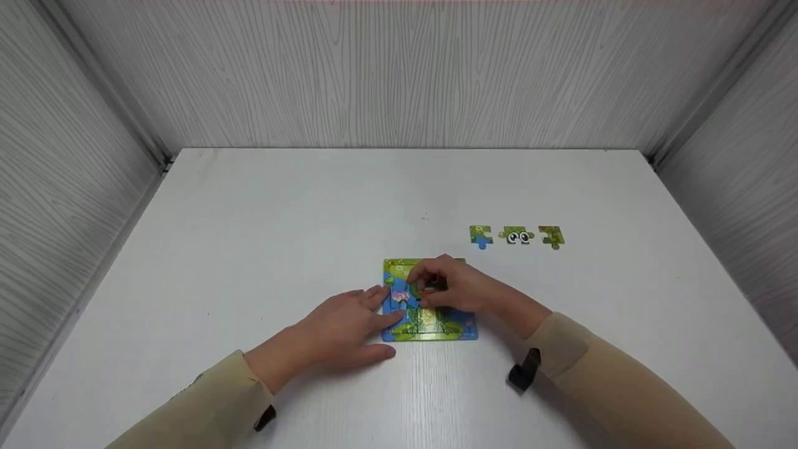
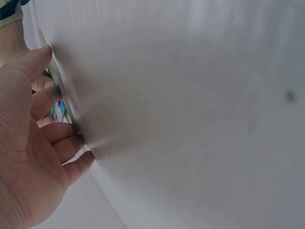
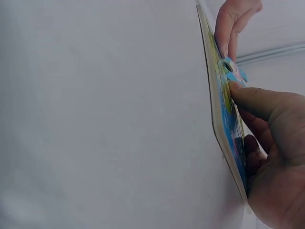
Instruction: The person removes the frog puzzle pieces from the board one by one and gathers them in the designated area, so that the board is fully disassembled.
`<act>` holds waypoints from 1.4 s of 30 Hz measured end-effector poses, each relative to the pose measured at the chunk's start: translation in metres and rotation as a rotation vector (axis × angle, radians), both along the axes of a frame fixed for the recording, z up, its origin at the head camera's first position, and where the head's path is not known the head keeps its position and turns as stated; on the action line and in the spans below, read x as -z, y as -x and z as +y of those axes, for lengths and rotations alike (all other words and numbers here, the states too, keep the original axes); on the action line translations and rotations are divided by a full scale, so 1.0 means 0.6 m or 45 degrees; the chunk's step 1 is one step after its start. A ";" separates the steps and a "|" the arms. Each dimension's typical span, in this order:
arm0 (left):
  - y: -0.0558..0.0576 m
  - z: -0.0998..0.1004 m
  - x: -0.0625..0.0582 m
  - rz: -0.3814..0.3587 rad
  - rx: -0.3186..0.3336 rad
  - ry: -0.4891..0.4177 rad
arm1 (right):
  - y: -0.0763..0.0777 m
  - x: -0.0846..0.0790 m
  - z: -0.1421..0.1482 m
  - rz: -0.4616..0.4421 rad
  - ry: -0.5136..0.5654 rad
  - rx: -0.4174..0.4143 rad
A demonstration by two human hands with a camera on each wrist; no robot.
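A square puzzle board (image 1: 430,337) in green and blue lies flat on the table, with some pieces set in its lower part. My right hand (image 1: 462,288) is over the board's upper right and pinches a jigsaw piece (image 3: 237,72), blue with a pink patch. That piece stands tilted above the board surface in the right wrist view; its far edge is partly hidden by fingers. At the board's left edge rests my left hand (image 1: 346,327), fingers extended, with the index fingertip on the board and the thumb on the table.
Three loose jigsaw pieces lie in a row behind and right of the board: a green-blue one (image 1: 480,234), one with cartoon eyes (image 1: 517,236) and a green-brown one (image 1: 553,236). Wood-grained panels (image 1: 399,75) enclose the white table (image 1: 280,206) at the back and sides.
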State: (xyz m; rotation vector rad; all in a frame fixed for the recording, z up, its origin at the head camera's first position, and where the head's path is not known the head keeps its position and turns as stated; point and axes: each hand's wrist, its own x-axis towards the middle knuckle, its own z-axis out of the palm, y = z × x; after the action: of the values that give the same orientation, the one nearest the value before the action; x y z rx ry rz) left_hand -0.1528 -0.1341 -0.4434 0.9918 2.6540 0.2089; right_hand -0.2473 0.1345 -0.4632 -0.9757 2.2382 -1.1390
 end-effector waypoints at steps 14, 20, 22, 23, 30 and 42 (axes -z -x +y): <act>0.000 0.003 -0.001 0.010 0.004 -0.003 | -0.005 0.003 -0.001 0.038 -0.005 0.061; 0.000 0.001 0.001 0.032 0.020 -0.016 | -0.006 0.002 -0.001 0.010 -0.020 0.096; 0.000 0.001 0.001 0.039 0.025 -0.018 | -0.005 0.003 -0.002 -0.005 -0.010 0.085; 0.000 0.001 0.001 0.043 0.028 -0.019 | -0.005 0.003 -0.002 -0.013 -0.006 0.078; -0.001 0.000 -0.001 0.042 0.028 -0.014 | -0.004 0.002 -0.003 -0.020 -0.025 0.061; -0.001 0.001 -0.002 0.010 0.012 -0.004 | -0.007 0.002 -0.005 0.001 -0.049 0.055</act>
State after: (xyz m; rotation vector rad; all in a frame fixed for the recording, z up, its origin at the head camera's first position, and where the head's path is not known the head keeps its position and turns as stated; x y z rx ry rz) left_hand -0.1523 -0.1338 -0.4422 1.0077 2.6565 0.2076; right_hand -0.2429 0.1312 -0.4643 -0.9170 2.2835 -1.1098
